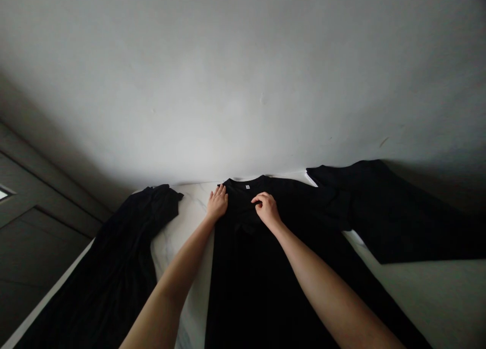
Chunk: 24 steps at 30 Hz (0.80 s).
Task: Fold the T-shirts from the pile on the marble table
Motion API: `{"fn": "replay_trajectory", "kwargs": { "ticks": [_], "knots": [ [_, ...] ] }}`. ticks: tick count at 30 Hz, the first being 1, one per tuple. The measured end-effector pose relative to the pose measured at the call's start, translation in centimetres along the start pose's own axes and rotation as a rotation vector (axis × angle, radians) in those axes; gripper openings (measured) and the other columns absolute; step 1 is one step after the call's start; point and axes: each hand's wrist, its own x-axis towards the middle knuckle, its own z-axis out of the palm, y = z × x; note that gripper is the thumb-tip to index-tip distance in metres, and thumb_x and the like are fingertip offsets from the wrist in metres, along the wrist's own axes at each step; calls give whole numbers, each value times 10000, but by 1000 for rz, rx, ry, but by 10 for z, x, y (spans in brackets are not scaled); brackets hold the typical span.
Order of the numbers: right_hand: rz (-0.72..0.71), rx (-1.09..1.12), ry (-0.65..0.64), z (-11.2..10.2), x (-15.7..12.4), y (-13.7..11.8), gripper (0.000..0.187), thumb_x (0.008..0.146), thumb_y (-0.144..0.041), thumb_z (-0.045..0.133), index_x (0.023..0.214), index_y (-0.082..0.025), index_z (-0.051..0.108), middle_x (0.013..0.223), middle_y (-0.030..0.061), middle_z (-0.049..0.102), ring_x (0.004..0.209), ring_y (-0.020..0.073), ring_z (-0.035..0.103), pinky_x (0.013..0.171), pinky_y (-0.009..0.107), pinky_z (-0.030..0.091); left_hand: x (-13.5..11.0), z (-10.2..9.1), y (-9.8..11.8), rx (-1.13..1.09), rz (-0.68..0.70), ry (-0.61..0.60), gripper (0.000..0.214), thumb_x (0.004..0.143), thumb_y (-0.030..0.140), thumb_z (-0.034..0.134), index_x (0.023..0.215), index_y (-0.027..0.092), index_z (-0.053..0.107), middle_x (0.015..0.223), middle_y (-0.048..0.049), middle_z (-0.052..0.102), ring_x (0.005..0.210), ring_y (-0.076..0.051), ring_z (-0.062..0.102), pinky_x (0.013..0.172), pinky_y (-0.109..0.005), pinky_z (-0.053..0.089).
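Note:
A black shirt lies flat on a white surface, its collar with a small white label toward the wall. My left hand rests flat on the shirt's left shoulder edge, fingers stretched out. My right hand sits just below the collar with its fingers curled, pinching the black fabric. Both forearms reach in from the bottom of the view.
A second black garment lies to the left on the white surface. Another black garment spreads out at the right. A plain light wall rises right behind the surface. A dark panelled door or cabinet stands at the far left.

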Motion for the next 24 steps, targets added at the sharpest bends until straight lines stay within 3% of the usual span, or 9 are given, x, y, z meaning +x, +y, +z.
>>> {"fn": "replay_trajectory", "kwargs": {
  "ticks": [9, 16, 20, 24],
  "knots": [
    [-13, -138, -20, -5, -1, -4, 378, 624, 30, 467, 741, -223, 722, 898, 63, 670, 846, 216, 597, 857, 360, 490, -5, -6, 10, 52, -19, 14, 546, 996, 275, 258, 1523, 172, 356, 1599, -83, 315, 1480, -242, 283, 1203, -498, 246],
    [88, -381, -111, -22, 1, -11, 398, 687, -8, 530, 888, -252, 772, 1128, 69, 686, 1065, 256, 588, 938, 404, 460, -7, -13, 14, 43, -36, 27, 550, 986, 275, 296, 1513, 137, 371, 1589, -133, 326, 1466, -272, 313, 1187, -510, 275],
    [105, -410, -319, -33, 34, -31, 353, 775, -66, 574, 1002, -255, 766, 1145, 54, 719, 1060, 242, 640, 942, 364, 481, -18, -18, 6, 59, -92, 123, 524, 977, 213, 297, 1468, 84, 431, 1538, -172, 412, 1433, -284, 375, 1186, -480, 285],
    [74, -389, -448, -8, 83, -64, 247, 896, -183, 565, 1044, -239, 755, 1100, 52, 750, 1042, 200, 674, 916, 285, 488, -43, -18, -4, 104, -38, 116, 541, 968, 303, 398, 1462, 88, 436, 1566, -168, 366, 1451, -323, 333, 1195, -500, 255]
  ]
}}
